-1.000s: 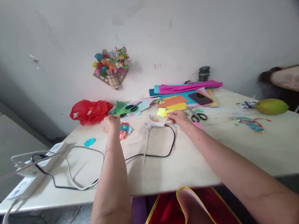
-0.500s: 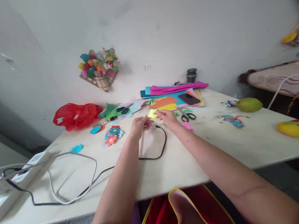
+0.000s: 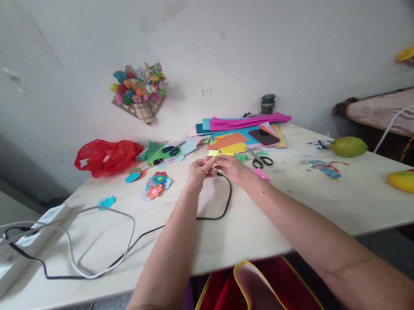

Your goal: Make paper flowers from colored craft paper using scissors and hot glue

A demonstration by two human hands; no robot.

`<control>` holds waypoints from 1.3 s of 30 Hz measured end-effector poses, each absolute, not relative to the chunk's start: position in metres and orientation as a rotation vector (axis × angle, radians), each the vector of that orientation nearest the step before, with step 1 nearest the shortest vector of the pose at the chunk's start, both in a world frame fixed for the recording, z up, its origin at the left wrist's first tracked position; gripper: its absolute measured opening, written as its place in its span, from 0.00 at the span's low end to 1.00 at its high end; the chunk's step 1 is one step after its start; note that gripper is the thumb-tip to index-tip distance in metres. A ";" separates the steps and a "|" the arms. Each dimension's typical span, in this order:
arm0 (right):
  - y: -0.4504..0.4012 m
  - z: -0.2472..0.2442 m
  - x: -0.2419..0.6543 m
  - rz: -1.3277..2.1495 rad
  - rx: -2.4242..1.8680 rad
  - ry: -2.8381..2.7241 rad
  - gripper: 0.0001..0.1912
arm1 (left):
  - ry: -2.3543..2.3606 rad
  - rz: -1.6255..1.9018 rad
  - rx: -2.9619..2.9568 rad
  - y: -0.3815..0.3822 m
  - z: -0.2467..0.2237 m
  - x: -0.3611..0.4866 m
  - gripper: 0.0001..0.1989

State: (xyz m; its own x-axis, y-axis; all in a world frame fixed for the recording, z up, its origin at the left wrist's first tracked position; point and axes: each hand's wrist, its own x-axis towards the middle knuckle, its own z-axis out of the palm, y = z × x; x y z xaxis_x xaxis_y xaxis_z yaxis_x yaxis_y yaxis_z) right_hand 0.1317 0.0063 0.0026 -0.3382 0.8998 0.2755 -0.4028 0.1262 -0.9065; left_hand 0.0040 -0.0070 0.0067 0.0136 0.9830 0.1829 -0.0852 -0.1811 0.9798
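Note:
Over the table my left hand [image 3: 198, 172] and my right hand [image 3: 231, 167] meet, fingertips pinched together and touching. Whatever lies between them is too small or hidden to name. Just behind the fingers shows a bit of bright yellow paper [image 3: 213, 152]. The end of a black cable [image 3: 227, 198] lies below my hands. Black-handled scissors [image 3: 262, 162] rest to the right of my right hand, with a pink paper scrap [image 3: 262, 174] nearer me. To the left of my left hand lie layered paper flowers [image 3: 156, 186] in several colours.
Coloured sheets [image 3: 234, 143] and a phone [image 3: 264, 136] lie at the back, near a second pair of scissors [image 3: 173, 149]. A red plastic bag [image 3: 107, 157] sits left, a power strip [image 3: 40, 237] front left. Green [image 3: 348, 146] and yellow [image 3: 410, 182] mangoes lie right.
My hands have come together; the gap between their fingertips has closed. The view has shifted slightly, and the things on the table stay where they were.

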 end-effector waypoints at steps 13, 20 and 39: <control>0.007 0.005 0.127 1.421 -0.524 -1.209 0.10 | 1.237 1.499 1.544 0.001 0.007 0.000 0.24; 0.007 0.012 0.129 1.315 -0.551 -1.221 0.11 | 1.184 1.413 1.600 -0.001 0.009 0.000 0.24; 0.036 0.033 0.239 -0.015 -1.820 -1.258 0.12 | 1.449 1.372 1.793 0.015 0.011 -0.010 0.18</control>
State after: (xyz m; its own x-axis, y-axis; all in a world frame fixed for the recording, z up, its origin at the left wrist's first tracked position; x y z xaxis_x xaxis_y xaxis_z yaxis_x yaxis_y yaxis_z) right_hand 0.2388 0.0359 0.0327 0.4829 0.7422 0.4647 0.7531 -0.0814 -0.6528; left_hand -0.0098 0.0151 0.0112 -0.0490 0.9112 0.4090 0.4583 -0.3433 0.8198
